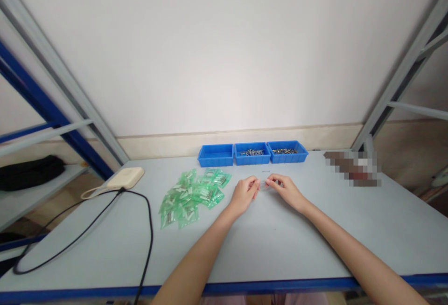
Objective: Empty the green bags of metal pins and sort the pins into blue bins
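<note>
My left hand (245, 195) and my right hand (285, 191) face each other just above the table, fingertips a short gap apart. The fingers of both are pinched together. Something small, thin and pale shows between the two sets of fingertips; it is too small and blurred to name. Just beyond them a single short metal pin or screw (266, 171) lies on the table. Left of my left hand is a loose pile of green-tinted clear plastic bags (189, 195) with small metal pieces inside.
Behind my hands stand a left blue bin (216, 162), a middle bin (252, 160) and a right bin (290, 158); the latter two hold metal fasteners. A cream box (126, 177) and black cable (151, 230) lie left. A pixelated item (353, 169) lies right.
</note>
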Action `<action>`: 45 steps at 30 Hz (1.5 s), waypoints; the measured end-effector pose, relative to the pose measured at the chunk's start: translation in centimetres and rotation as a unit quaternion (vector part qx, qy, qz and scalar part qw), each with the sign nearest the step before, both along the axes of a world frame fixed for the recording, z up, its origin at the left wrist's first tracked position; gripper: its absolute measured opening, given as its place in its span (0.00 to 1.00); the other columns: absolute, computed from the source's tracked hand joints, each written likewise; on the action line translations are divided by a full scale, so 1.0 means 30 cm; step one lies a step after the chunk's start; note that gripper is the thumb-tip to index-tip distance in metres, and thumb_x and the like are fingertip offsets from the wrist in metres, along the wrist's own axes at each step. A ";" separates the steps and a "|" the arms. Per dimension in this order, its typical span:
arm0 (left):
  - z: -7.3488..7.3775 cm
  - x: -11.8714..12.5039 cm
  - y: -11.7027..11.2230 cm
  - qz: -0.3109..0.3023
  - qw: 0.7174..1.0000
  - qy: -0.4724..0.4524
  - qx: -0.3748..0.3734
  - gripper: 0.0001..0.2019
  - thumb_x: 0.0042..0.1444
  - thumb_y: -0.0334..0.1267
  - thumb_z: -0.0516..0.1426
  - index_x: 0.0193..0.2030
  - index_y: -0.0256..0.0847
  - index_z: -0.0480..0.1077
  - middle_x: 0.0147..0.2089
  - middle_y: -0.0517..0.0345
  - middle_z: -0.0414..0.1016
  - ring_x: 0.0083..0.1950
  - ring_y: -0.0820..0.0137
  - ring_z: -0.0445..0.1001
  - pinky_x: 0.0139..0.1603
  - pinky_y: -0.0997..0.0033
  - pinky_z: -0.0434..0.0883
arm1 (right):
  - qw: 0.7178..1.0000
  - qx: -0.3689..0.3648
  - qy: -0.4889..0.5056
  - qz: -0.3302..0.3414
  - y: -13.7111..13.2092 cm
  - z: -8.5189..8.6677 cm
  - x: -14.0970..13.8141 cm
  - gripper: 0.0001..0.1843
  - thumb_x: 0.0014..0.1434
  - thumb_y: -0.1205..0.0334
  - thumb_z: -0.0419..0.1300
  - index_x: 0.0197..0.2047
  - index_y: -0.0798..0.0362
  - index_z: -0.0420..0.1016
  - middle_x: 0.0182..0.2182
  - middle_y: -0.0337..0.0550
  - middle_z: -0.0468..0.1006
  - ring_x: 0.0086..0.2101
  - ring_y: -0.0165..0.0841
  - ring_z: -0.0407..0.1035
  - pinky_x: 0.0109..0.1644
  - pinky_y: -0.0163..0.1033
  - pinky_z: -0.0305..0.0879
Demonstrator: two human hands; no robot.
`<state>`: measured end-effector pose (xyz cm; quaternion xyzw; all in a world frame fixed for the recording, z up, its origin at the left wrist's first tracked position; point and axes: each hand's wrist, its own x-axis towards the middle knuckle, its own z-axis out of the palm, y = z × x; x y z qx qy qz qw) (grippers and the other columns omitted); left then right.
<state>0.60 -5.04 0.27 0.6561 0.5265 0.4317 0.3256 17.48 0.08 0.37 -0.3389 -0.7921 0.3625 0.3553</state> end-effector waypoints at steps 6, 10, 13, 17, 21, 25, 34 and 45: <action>-0.001 -0.002 0.002 0.014 1.000 0.010 0.020 0.18 0.60 0.48 0.45 0.25 0.40 0.60 0.16 0.67 0.58 0.20 0.75 0.59 0.27 0.75 0.58 | 1.000 0.012 0.014 -0.008 0.009 -0.016 -0.002 0.11 0.56 0.54 0.57 0.35 0.53 0.74 0.33 0.43 0.77 0.34 0.33 0.66 0.38 0.36 0.59; -0.002 -0.001 0.002 0.015 1.000 0.008 0.018 0.18 0.60 0.49 0.46 0.26 0.40 0.62 0.16 0.67 0.58 0.20 0.75 0.59 0.27 0.75 0.58 | 1.000 0.010 0.018 -0.005 0.008 -0.011 -0.002 0.11 0.57 0.54 0.57 0.34 0.53 0.74 0.32 0.42 0.76 0.33 0.33 0.66 0.39 0.36 0.59; -0.007 -0.001 0.005 0.013 1.000 0.005 0.016 0.19 0.60 0.49 0.46 0.23 0.40 0.60 0.15 0.67 0.57 0.19 0.75 0.58 0.26 0.75 0.57 | 1.000 0.002 0.009 0.008 0.003 -0.006 -0.001 0.15 0.58 0.53 0.54 0.30 0.54 0.73 0.28 0.41 0.75 0.32 0.33 0.67 0.39 0.36 0.60; -0.019 -0.009 0.018 0.017 1.000 -0.002 0.015 0.19 0.60 0.50 0.46 0.23 0.40 0.60 0.15 0.67 0.57 0.19 0.75 0.58 0.25 0.75 0.57 | 1.000 0.002 -0.003 0.015 0.006 -0.019 0.004 0.17 0.59 0.52 0.53 0.28 0.54 0.73 0.27 0.41 0.75 0.31 0.33 0.67 0.39 0.36 0.60; -0.031 -0.035 0.047 0.070 0.997 0.003 0.026 0.18 0.60 0.49 0.45 0.24 0.40 0.60 0.14 0.67 0.57 0.18 0.75 0.58 0.25 0.75 0.56 | 1.000 0.008 -0.016 0.011 0.062 -0.015 -0.009 0.21 0.60 0.49 0.50 0.27 0.55 0.73 0.25 0.41 0.75 0.29 0.32 0.67 0.36 0.35 0.61; -0.037 -0.057 0.073 0.103 0.994 0.011 0.033 0.19 0.60 0.48 0.44 0.24 0.40 0.61 0.14 0.67 0.57 0.18 0.74 0.59 0.26 0.74 0.56 | 0.988 0.064 -0.125 -0.071 0.169 0.084 -0.076 0.25 0.64 0.51 0.44 0.28 0.55 0.74 0.26 0.42 0.77 0.27 0.30 0.70 0.33 0.33 0.62; -0.023 -0.055 0.038 0.095 0.994 0.044 0.022 0.19 0.61 0.46 0.44 0.24 0.40 0.63 0.15 0.66 0.59 0.19 0.74 0.61 0.27 0.74 0.56 | 0.898 0.162 -0.316 -0.261 0.131 0.123 -0.159 0.24 0.66 0.52 0.44 0.34 0.58 0.75 0.30 0.57 0.78 0.34 0.40 0.73 0.36 0.38 0.59; -0.017 -0.041 0.030 0.073 0.991 0.114 0.016 0.17 0.62 0.46 0.43 0.30 0.41 0.66 0.16 0.66 0.61 0.23 0.72 0.65 0.29 0.74 0.56 | 0.955 0.140 -0.210 -0.156 0.066 -0.087 -0.054 0.10 0.57 0.56 0.55 0.31 0.52 0.71 0.35 0.45 0.76 0.40 0.39 0.68 0.43 0.40 0.59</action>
